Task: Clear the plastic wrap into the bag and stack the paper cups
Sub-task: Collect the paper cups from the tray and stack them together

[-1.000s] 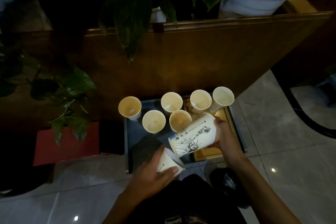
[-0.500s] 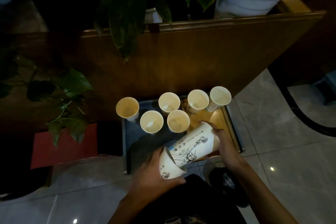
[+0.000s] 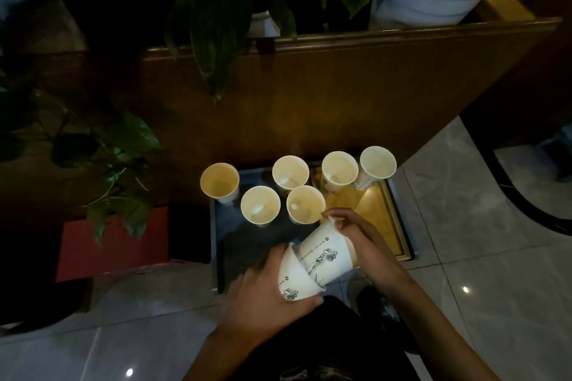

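While six open cups (image 3: 260, 205) are standing on the tray (image 3: 402, 226), left hand (image 3: 263, 300) gripping one cup (image 3: 292, 281), right hand (image 3: 362, 238) holding another cup (image 3: 325, 254) nested in it, plant leaves (image 3: 213, 28) hanging overhead.

Six upright cups (image 3: 299, 171) stand on the tray's (image 3: 402, 226) far side, behind two nested cups (image 3: 309, 263).

Your left hand (image 3: 266, 297): low centre, fingers and thumb curled in a grip. Your right hand (image 3: 360, 237): beside it, fingers bent, also gripping. Both forearms bare, angled inward.
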Demonstrator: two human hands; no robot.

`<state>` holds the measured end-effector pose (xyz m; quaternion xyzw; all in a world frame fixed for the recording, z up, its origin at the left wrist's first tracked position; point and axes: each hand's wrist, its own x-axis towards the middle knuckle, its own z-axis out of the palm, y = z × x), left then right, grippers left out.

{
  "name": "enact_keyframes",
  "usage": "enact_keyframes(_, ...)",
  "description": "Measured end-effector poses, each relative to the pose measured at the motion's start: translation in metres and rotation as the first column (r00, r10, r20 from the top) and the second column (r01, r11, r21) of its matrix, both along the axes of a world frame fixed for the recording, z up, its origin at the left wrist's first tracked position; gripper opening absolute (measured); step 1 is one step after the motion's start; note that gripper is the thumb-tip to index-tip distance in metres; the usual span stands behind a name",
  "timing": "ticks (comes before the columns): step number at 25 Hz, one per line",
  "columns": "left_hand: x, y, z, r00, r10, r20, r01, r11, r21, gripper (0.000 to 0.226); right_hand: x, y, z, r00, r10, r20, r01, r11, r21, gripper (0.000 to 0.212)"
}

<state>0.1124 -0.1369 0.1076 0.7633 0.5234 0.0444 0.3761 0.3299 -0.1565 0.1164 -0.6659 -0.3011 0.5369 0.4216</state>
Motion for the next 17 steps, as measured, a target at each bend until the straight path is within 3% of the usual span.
enact_keyframes(10,0.012,0.003,0.019,0.998,0.048,0.036,-0.048,0.999,0.006,0.092,-0.034,0.005,0.009,0.992,0.067,0.109,-0.082,0.988,0.132,0.019)
enact_keyframes(17,0.010,0.003,0.022,0.988,0.077,0.134,-0.072,0.997,-0.040,0.082,-0.044,0.000,0.018,0.977,0.135,0.166,-0.161,0.974,0.157,0.027)
